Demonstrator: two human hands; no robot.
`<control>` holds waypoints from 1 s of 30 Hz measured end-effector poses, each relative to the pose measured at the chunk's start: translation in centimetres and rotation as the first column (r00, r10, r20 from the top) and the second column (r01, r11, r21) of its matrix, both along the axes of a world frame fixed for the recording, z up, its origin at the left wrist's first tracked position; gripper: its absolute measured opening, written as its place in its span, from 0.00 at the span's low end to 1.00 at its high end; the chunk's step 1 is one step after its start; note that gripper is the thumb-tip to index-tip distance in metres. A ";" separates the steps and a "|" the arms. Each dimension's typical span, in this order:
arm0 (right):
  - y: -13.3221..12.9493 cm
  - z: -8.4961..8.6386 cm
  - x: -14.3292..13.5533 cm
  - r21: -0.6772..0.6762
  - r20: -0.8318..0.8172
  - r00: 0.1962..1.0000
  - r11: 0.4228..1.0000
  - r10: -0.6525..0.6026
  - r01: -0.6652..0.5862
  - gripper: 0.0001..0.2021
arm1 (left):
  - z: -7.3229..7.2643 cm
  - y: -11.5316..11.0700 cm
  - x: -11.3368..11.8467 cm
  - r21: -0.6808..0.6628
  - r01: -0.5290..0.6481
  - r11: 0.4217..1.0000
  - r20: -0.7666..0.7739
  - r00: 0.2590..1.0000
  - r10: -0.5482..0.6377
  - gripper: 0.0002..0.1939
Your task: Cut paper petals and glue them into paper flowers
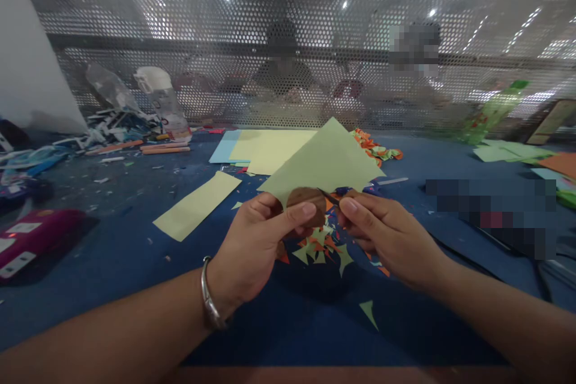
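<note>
A pale green sheet of paper (330,159) is held up above the blue table, pinched in my left hand (256,240) together with a round brown disc (306,198) that lies against its lower corner. My right hand (393,234) is closed around a thin dark pointed tool (330,197), whose tip is at the disc's upper right edge. Under the hands lie green and orange paper scraps (319,243). One green scrap (369,314) sits nearer the front edge.
Left on the blue table (135,288) are a green paper strip (197,205), a magenta case (40,237) and a white-lidded bottle (164,99). Yellow and blue sheets (274,147) lie behind. At right stand a green bottle (495,111) and papers (513,151). A perforated screen (202,60) rises behind.
</note>
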State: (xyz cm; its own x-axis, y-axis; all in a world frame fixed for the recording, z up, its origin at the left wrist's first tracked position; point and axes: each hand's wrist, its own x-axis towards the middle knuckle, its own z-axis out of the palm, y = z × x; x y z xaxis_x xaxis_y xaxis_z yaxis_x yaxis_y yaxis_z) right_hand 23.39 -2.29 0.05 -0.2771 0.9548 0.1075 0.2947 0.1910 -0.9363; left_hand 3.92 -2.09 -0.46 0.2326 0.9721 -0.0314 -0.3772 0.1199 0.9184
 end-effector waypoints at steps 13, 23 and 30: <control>0.2 -0.2 0.2 0.004 0.028 0.999 1.000 -0.031 0.031 0.26 | -0.3 0.2 -0.2 0.032 0.089 0.996 0.006 0.996 -0.089 0.13; 0.1 -0.6 0.0 -0.112 -0.069 0.997 0.994 -0.019 0.011 0.25 | -0.1 0.4 -0.2 0.026 0.009 1.000 -0.014 1.000 -0.008 0.12; 0.0 -0.1 -0.1 -0.064 -0.005 1.000 0.998 -0.028 0.028 0.26 | -0.5 0.3 -0.1 0.046 0.037 0.998 -0.054 0.998 -0.035 0.13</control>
State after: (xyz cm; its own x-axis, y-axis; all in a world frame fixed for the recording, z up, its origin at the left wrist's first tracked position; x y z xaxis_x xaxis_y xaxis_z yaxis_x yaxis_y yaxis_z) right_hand 23.30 -2.27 -0.08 -0.2499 0.9671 0.0473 0.2934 0.1222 -0.9482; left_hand 3.77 -1.79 -1.00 0.2665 0.9638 0.0011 -0.3238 0.0884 0.9420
